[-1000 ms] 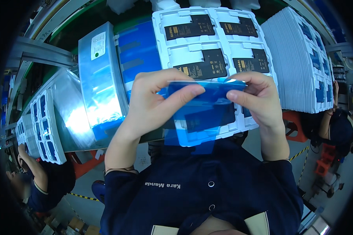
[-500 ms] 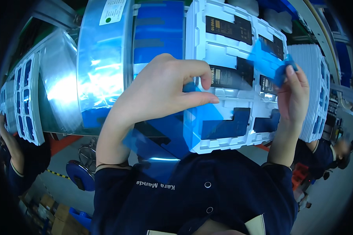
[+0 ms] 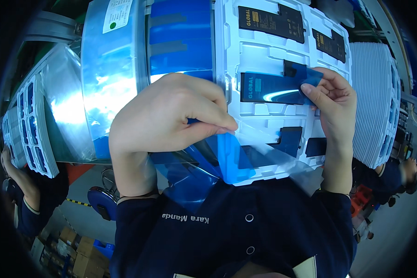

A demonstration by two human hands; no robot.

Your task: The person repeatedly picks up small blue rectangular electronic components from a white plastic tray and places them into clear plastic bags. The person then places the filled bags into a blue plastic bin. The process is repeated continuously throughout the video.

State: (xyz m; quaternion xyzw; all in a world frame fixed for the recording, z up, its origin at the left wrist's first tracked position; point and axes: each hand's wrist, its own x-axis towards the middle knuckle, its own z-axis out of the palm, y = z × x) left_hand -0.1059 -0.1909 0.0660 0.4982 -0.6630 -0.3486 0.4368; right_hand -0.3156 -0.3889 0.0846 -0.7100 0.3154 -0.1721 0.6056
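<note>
My left hand (image 3: 180,116) is closed in a pinch on the corner of a clear plastic film (image 3: 282,160), which trails right across the tray's near part. Below those fingertips, bent blue film (image 3: 231,157) hangs over the tray's near left corner. With thumb and fingers, my right hand (image 3: 332,95) grips the right end of a small blue film sheet (image 3: 289,90). That sheet lies over or just above a flat black battery (image 3: 249,88) in the white moulded tray (image 3: 257,51); any gap between them I cannot tell. More black batteries (image 3: 271,22) sit in other pockets.
Left of the tray is a stack of blue sheets (image 3: 180,28), then a shiny plastic-wrapped pack (image 3: 109,69). Stacked white trays (image 3: 373,102) stand on the right, and trays with dark pieces (image 3: 32,120) on the far left. People work at both sides; a round stool (image 3: 102,201) stands below.
My right hand has brought the blue film left and flatter over the middle battery. The left fingers have closed to a pinch, and clear film now stretches from them across the tray.
</note>
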